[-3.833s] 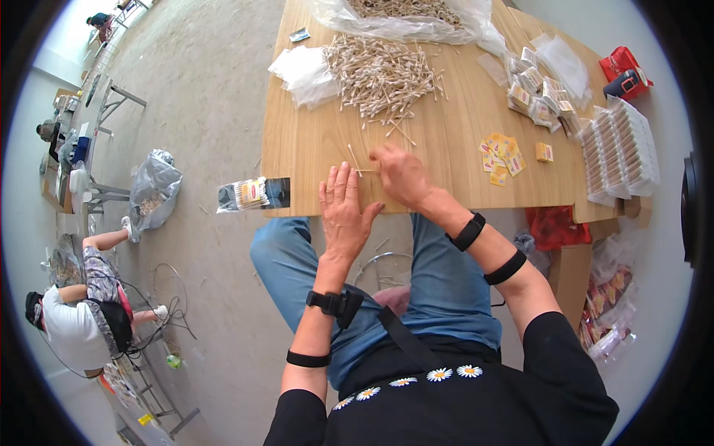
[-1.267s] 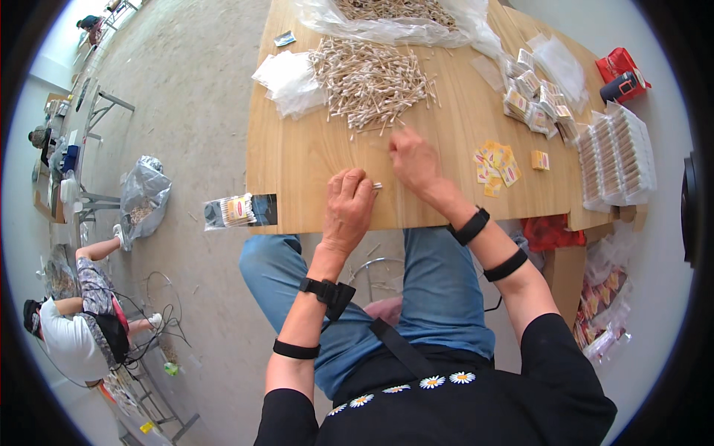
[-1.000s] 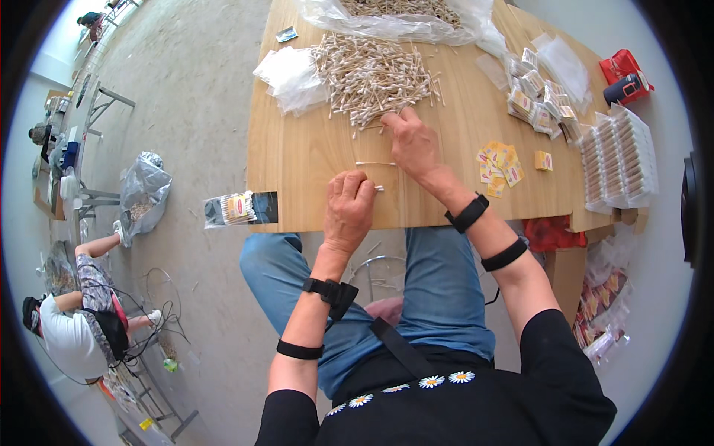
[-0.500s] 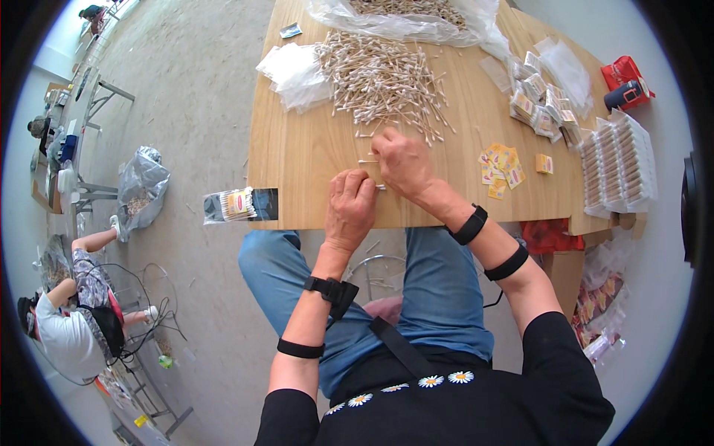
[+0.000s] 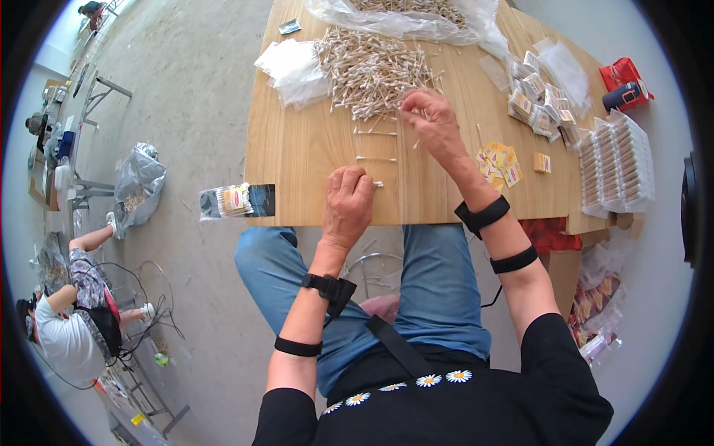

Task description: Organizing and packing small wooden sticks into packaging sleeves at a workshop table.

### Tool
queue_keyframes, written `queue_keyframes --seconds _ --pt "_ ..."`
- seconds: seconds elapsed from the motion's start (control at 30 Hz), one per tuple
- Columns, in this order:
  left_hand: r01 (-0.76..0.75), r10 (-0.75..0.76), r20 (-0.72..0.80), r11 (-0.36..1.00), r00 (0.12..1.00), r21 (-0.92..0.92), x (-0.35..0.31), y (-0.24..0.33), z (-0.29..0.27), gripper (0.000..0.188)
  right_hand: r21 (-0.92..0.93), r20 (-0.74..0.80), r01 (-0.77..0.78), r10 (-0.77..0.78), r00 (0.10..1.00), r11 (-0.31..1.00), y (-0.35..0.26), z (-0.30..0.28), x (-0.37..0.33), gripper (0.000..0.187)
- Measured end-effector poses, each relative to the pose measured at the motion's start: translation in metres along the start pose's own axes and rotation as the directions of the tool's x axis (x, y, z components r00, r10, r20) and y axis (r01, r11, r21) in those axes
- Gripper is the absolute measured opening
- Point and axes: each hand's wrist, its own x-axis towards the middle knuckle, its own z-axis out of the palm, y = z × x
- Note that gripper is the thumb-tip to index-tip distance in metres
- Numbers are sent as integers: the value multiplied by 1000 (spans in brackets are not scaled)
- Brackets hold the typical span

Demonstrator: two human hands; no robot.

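Note:
Near the table's front edge, my left hand [image 5: 348, 202] is closed with its knuckles up. White cotton swab tips [image 5: 378, 184] poke out at its right side; how many it holds is hidden. My right hand [image 5: 431, 123] is at the near right edge of a big loose heap of cotton swabs [image 5: 372, 70], its fingers curled in. Whatever they may grip is too small to make out. Between the hands and the heap, a single cotton swab [image 5: 375, 158] lies crosswise on the wood, with another one farther up by the heap.
Clear plastic bags [image 5: 294, 70] lie left of the heap. Yellow cards [image 5: 500, 162] and a small yellow stack [image 5: 542, 163] are to the right, beyond them packed swab bundles [image 5: 617, 163]. A filled swab pack [image 5: 234, 199] overhangs the left edge. A person [image 5: 71, 327] sits far left.
My right hand has moved away from the left hand, up and to the right to the heap's edge. The left hand has stayed nearly in place.

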Motion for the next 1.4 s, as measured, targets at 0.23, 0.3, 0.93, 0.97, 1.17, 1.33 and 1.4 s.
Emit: queue_keyframes --seconds 0.23,0.3,0.93,0.97,1.17,1.33,1.4 --pt "0 0 -12 1000 1000 1 -1 -1 -1 10 426 269 -457 374 888 780 -17 -7 4 7" --pt "0 0 -18 1000 1000 -1 -1 -1 0 11 246 301 -369 291 908 896 -30 7 -15 8" --pt "-7 7 -11 1000 1000 -8 0 -1 -1 12 -176 195 -196 230 954 965 -48 19 -55 10" --pt "-7 7 -8 1000 1000 -11 0 0 -1 12 -176 194 -196 230 954 965 -47 21 -56 10" --pt "-10 9 -12 1000 1000 -7 0 -1 -1 13 -187 223 -185 225 948 965 -50 29 -57 11" --pt "-13 14 -38 1000 999 14 -2 -3 3 16 -165 229 -174 210 951 971 -52 31 -56 10" --pt "-26 29 -71 999 997 33 -2 -3 4 18 -145 279 -133 170 945 980 -57 34 -60 9"
